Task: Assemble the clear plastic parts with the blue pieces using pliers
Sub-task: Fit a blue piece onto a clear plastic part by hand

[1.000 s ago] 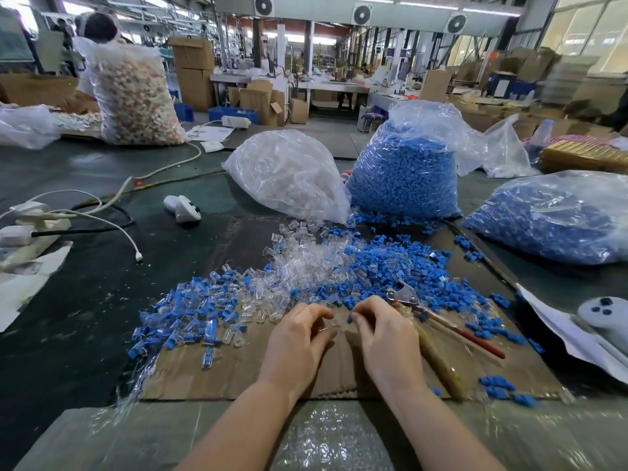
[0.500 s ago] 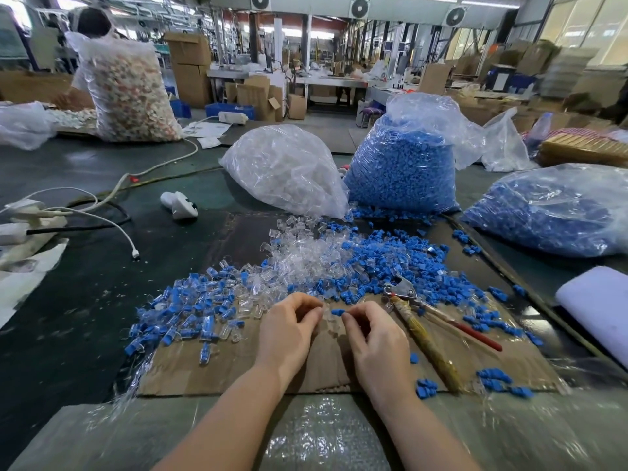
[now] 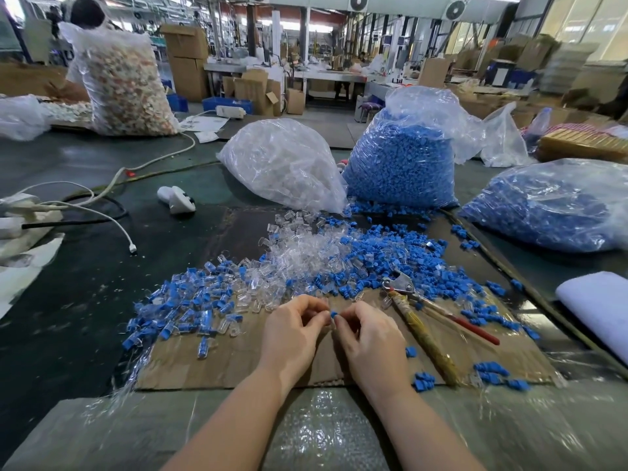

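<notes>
Both hands meet above the cardboard sheet [image 3: 238,362]: left hand [image 3: 292,334] and right hand [image 3: 370,338] pinch one small blue plastic piece [image 3: 333,314] between their fingertips; red-handled metal pliers [image 3: 438,311] lie just right, nearer the right grip.

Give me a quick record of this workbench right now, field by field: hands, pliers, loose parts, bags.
left hand: fingers curled, meeting the right hand at a small blue plastic piece
right hand: pinching the same piece
red-handled metal pliers: lying unheld on the brown cardboard sheet, right of the hands
loose clear plastic parts: heaped beyond the hands
assembled clear-and-blue parts: spread to the left
bags: clear parts bag; blue pieces bag
</notes>
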Tool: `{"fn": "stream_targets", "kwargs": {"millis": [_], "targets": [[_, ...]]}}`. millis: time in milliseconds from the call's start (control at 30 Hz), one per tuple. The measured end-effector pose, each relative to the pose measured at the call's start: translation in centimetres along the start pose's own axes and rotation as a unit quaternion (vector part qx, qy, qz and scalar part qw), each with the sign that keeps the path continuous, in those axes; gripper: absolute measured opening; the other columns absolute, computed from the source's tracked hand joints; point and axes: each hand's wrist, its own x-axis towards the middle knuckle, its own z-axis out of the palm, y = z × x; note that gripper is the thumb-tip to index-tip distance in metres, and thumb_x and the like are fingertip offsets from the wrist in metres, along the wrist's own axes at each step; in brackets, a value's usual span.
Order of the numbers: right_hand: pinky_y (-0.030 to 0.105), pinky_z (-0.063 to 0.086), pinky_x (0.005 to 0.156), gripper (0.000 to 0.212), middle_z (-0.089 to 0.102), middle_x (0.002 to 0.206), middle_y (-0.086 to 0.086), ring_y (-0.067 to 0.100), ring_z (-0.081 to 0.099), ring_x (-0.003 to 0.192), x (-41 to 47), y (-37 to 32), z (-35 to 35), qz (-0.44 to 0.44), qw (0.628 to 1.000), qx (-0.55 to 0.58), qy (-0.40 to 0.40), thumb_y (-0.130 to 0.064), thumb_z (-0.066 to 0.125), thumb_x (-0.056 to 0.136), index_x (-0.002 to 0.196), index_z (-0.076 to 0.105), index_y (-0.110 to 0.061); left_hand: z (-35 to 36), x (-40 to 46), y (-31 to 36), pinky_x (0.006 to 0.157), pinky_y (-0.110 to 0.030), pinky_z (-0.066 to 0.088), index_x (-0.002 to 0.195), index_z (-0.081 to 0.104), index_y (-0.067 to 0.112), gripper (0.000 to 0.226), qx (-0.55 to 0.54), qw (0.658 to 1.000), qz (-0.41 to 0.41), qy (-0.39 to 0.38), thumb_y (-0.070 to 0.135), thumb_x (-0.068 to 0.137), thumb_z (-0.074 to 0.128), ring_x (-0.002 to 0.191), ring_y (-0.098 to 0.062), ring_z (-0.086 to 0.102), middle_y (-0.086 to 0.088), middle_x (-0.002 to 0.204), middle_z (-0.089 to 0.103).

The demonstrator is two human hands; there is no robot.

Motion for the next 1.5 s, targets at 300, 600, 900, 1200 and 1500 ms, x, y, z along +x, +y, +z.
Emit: {"fn": "stream_targets", "kwargs": {"millis": [300, 600, 900, 1200, 1500], "targets": [[0.026, 0.046, 0.082, 0.019, 0.061, 0.092, -0.011, 0.008, 0.055, 0.089, -0.08, -0.30, -0.60, -0.052, 0.998, 0.036, -0.005, -0.017, 0.067, 0.085, 0.104, 0.069, -0.020, 0.00, 0.00, -0.06, 0.063, -0.005, 0.044, 0.082, 0.063, 0.027, 0.018, -0.014, 1.000, -0.005, -0.004, 0.010, 0.088, 0.061, 0.070, 0.004, 0.060, 0.009, 0.076, 0.066], [0.031, 0.049, 0.075, 0.007, 0.062, 0.086, -0.007, 0.012, 0.057, 0.084, -0.22, -0.24, -0.63, -0.058, 0.998, 0.035, 0.018, -0.016, 0.069, 0.083, 0.090, 0.070, -0.015, -0.07, -0.01, 0.00, 0.063, -0.006, 0.044, 0.086, 0.065, 0.023, 0.012, -0.003, 1.000, 0.001, -0.008, 0.011, 0.087, 0.062, 0.070, 0.004, 0.060, 0.009, 0.077, 0.066], [0.024, 0.044, 0.070, 0.007, 0.056, 0.079, -0.012, 0.010, 0.053, 0.077, -0.25, -0.28, -0.52, -0.058, 0.998, 0.020, 0.032, -0.016, 0.070, 0.082, 0.079, 0.065, -0.017, -0.10, -0.07, 0.13, 0.065, -0.009, 0.047, 0.088, 0.066, 0.018, 0.006, -0.009, 1.000, -0.001, 0.001, 0.013, 0.084, 0.066, 0.076, -0.005, 0.062, 0.005, 0.080, 0.067], [0.026, 0.047, 0.081, 0.019, 0.063, 0.093, -0.008, 0.011, 0.057, 0.090, -0.28, -0.29, -0.71, -0.066, 0.997, 0.031, 0.011, -0.015, 0.070, 0.082, 0.100, 0.070, -0.018, -0.14, -0.13, 0.24, 0.066, -0.011, 0.049, 0.083, 0.066, 0.019, 0.012, -0.030, 1.000, 0.004, -0.005, 0.007, 0.081, 0.069, 0.074, -0.007, 0.064, 0.003, 0.077, 0.068], [0.034, 0.046, 0.087, 0.021, 0.062, 0.095, -0.007, 0.013, 0.056, 0.094, -0.17, -0.33, -0.70, -0.054, 0.998, 0.013, 0.008, -0.017, 0.069, 0.083, 0.104, 0.068, -0.017, -0.14, -0.12, 0.14, 0.066, -0.014, 0.051, 0.083, 0.065, 0.020, 0.011, -0.021, 1.000, 0.004, -0.008, 0.011, 0.082, 0.069, 0.072, -0.007, 0.064, 0.003, 0.077, 0.068]]}}
